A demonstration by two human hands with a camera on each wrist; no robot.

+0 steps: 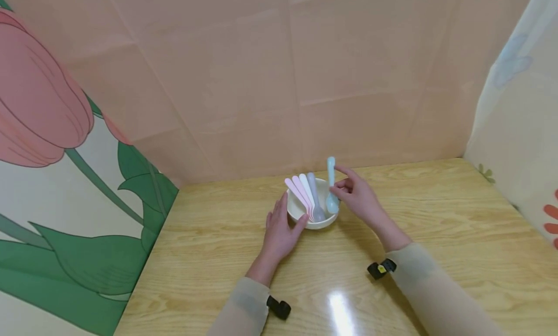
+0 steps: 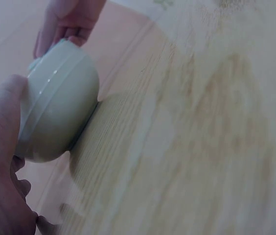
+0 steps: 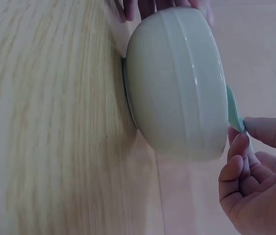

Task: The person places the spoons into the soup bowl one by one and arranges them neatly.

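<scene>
A white bowl [image 1: 320,225] stands on the wooden table with several small spoons leaning in it. Two pink spoons [image 1: 299,190], a white spoon [image 1: 304,182] and a grey-blue spoon [image 1: 313,188] rest side by side, handles up against the far rim. My left hand [image 1: 280,232] holds the bowl from the left, thumb at the near rim and fingers along its side. Between thumb and fingers, my right hand [image 1: 358,194] pinches a light blue spoon [image 1: 331,174] upright at the bowl's right side, its head low by the rim. In the right wrist view the bowl [image 3: 177,88] mostly hides that spoon.
The wood-grain table [image 1: 209,258] extends on both sides of the bowl. Close behind it rises a pinkish-tan cloth backdrop [image 1: 244,108]. A tulip-printed panel [image 1: 43,99] borders the left, and a pale printed panel [image 1: 523,132] the right.
</scene>
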